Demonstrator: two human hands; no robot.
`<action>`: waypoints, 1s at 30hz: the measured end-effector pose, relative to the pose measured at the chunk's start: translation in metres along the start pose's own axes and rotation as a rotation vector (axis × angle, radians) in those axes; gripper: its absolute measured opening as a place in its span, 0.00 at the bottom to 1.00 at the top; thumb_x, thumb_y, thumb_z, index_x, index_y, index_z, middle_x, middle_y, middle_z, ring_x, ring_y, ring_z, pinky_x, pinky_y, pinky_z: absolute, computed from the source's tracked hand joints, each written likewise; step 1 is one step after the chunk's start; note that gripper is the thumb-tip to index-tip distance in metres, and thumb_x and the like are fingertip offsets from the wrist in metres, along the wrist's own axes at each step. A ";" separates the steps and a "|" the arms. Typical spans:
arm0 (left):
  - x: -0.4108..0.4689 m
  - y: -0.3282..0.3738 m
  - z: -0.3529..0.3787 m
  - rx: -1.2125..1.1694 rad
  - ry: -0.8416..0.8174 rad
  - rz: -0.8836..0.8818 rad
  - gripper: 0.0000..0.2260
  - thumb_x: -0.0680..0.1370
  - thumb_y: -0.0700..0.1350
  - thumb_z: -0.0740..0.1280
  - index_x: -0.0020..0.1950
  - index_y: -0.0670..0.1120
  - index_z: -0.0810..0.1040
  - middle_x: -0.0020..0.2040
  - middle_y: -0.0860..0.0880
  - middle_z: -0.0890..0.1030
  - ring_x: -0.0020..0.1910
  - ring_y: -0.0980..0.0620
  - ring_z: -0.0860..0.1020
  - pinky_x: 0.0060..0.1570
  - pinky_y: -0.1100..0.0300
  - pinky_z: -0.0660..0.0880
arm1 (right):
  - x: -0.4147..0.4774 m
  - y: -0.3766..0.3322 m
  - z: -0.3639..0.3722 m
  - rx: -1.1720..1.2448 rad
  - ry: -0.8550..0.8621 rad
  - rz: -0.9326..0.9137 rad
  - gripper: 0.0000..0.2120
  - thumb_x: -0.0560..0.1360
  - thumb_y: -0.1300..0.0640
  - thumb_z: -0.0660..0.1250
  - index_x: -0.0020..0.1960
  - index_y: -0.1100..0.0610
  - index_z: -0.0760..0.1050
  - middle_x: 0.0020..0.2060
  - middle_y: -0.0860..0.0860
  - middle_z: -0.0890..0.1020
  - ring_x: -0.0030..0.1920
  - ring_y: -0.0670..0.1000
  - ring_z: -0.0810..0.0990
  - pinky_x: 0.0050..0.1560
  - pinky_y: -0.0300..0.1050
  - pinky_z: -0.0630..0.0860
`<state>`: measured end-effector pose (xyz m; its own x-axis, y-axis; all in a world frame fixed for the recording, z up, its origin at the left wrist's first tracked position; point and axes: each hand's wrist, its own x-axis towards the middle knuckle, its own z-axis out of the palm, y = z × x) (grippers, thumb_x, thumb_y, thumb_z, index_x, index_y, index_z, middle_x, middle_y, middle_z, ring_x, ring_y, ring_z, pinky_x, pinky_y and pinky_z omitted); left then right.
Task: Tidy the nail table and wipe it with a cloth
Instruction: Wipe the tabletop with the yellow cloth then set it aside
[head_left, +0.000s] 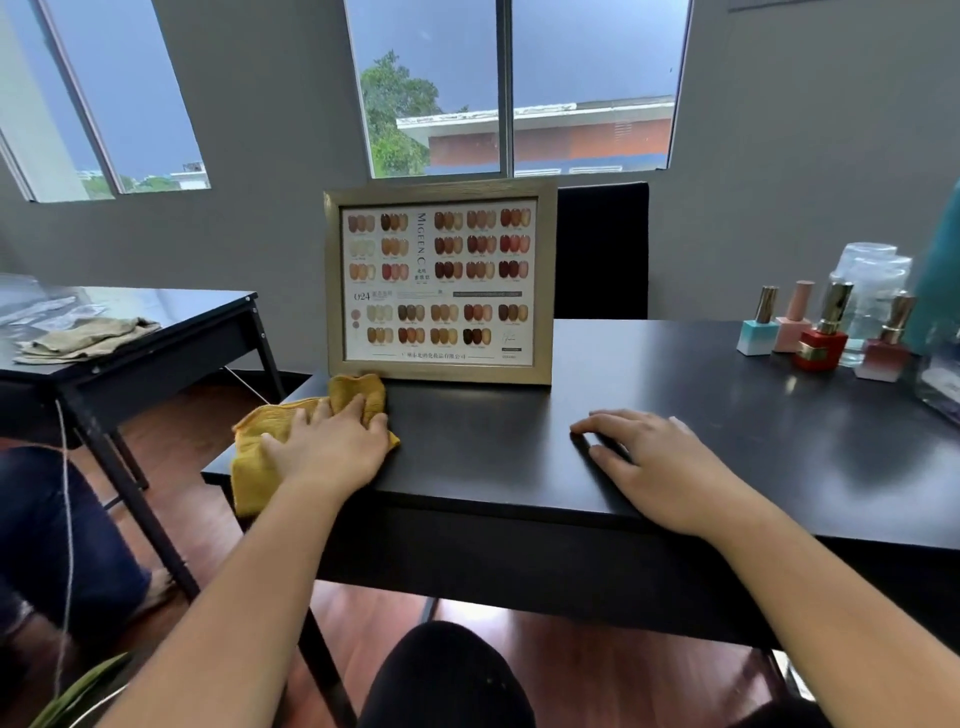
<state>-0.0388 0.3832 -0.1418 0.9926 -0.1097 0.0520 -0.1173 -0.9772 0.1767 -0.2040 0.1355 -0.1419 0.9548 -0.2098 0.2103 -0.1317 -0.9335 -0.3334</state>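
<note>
A yellow cloth (358, 395) lies crumpled on the near left corner of the black nail table (519, 447), partly hanging over the edge. My left hand (330, 447) presses flat on top of the cloth, fingers spread over it. My right hand (649, 467) rests palm down on the bare tabletop near the front edge, fingers apart, holding nothing. A framed nail colour chart (439, 283) stands upright at the back, just behind the cloth. Several nail polish bottles (821, 330) stand grouped at the far right.
A clear glass jar (872, 291) and a teal object (940, 280) stand behind the bottles at the right edge. A black chair back (602, 249) rises behind the table. A second black table (156, 332) at left holds a beige cloth (88, 338). Another person's leg (57, 530) is at lower left.
</note>
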 end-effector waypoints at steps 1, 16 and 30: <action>-0.004 0.005 0.001 0.006 -0.003 0.057 0.24 0.79 0.62 0.47 0.74 0.61 0.55 0.77 0.51 0.55 0.76 0.47 0.52 0.71 0.39 0.50 | 0.000 0.001 0.000 0.003 -0.001 0.000 0.16 0.80 0.49 0.53 0.66 0.39 0.69 0.69 0.40 0.69 0.70 0.46 0.65 0.70 0.53 0.57; 0.032 -0.035 -0.009 0.014 -0.033 0.104 0.23 0.79 0.60 0.49 0.74 0.60 0.58 0.76 0.53 0.59 0.75 0.49 0.57 0.71 0.43 0.56 | -0.001 -0.003 -0.003 0.009 -0.021 0.015 0.16 0.81 0.51 0.52 0.65 0.38 0.68 0.69 0.38 0.68 0.71 0.44 0.63 0.72 0.52 0.56; 0.002 -0.040 -0.019 -0.486 -0.291 0.751 0.20 0.75 0.45 0.64 0.53 0.72 0.75 0.62 0.66 0.71 0.66 0.68 0.66 0.67 0.67 0.56 | 0.000 -0.003 -0.003 0.016 -0.025 0.015 0.15 0.81 0.50 0.52 0.65 0.38 0.68 0.70 0.38 0.67 0.71 0.44 0.63 0.73 0.54 0.55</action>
<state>-0.0332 0.4257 -0.1300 0.6130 -0.7857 0.0832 -0.6651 -0.4563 0.5912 -0.2048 0.1374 -0.1380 0.9591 -0.2161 0.1827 -0.1417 -0.9256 -0.3510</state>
